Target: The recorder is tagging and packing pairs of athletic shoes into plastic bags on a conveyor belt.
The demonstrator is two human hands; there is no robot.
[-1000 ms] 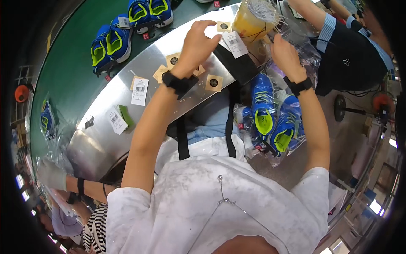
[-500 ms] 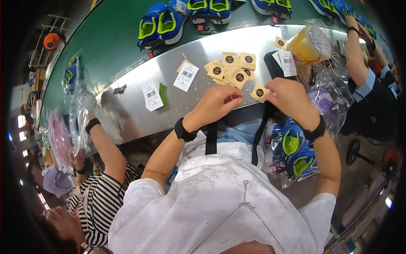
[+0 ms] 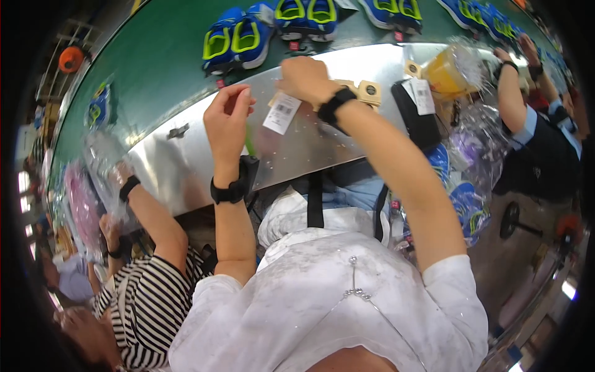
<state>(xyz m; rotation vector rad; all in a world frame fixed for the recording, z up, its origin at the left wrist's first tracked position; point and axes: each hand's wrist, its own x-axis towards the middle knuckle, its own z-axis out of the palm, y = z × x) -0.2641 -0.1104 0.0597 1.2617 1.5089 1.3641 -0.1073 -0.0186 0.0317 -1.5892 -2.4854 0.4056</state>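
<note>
The left hand (image 3: 228,124) curls narrowly, thumb near fingers; the right hand (image 3: 302,79), fingers hidden, is beside a white barcode tag (image 3: 282,115) over the metal table (image 3: 158,167). Whether either grips anything cannot be told.

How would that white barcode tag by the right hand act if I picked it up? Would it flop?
The white barcode tag is probably very light, because it looks thin and small. It likely wouldn't flop much: its edges look straight and flat, like stiff card. If you pushed it, it might slide easily, since the metal worktop looks smooth and shiny.
</note>
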